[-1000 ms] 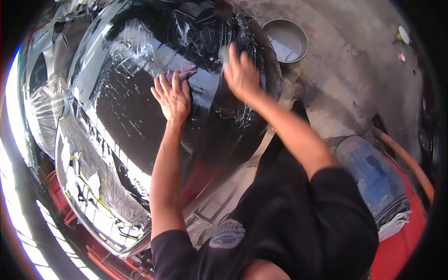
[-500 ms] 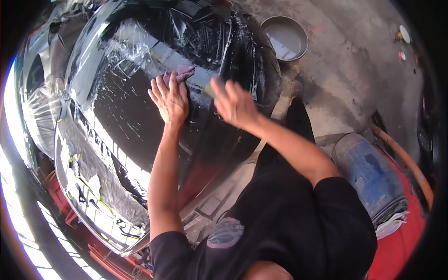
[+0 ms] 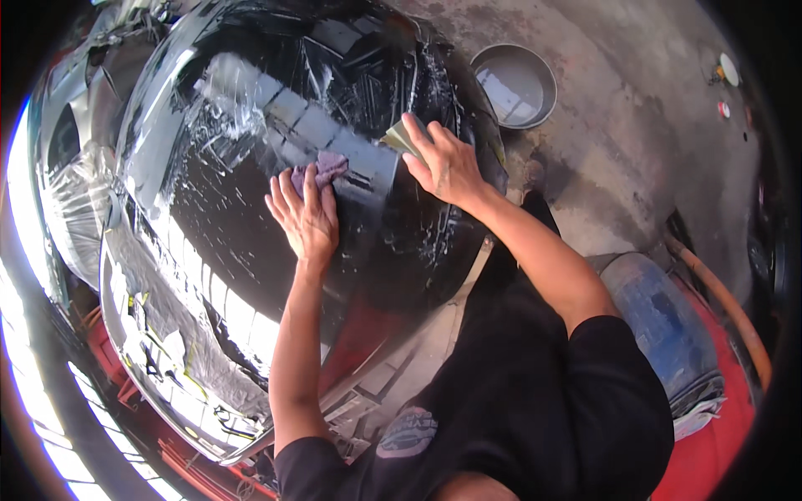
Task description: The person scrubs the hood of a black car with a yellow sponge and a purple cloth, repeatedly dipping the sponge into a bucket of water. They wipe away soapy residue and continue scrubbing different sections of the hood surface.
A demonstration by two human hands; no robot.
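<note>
A glossy black car panel [image 3: 230, 196], wet and streaked with whitish residue, lies in front of me. My left hand [image 3: 307, 219] rests on it, fingers closed on a crumpled purple cloth [image 3: 322, 171] that shows beyond the fingertips. To the right, my right hand [image 3: 447, 167] grips a folded olive-green sheet [image 3: 401, 138], which looks like sandpaper, between thumb and fingers. It is over the panel's right part; whether the sheet touches the surface I cannot tell.
A round basin of greyish water [image 3: 514, 86] stands on the concrete floor beyond the panel's right side. Masking plastic [image 3: 221, 367] covers the car at lower left. On the right are a blue drum [image 3: 660, 321] and an orange pipe [image 3: 727, 292].
My right hand, blurred by motion before, has moved away from me and rightward with the folded sheet. My left hand has drawn slightly nearer with the cloth. The view has shifted a little.
</note>
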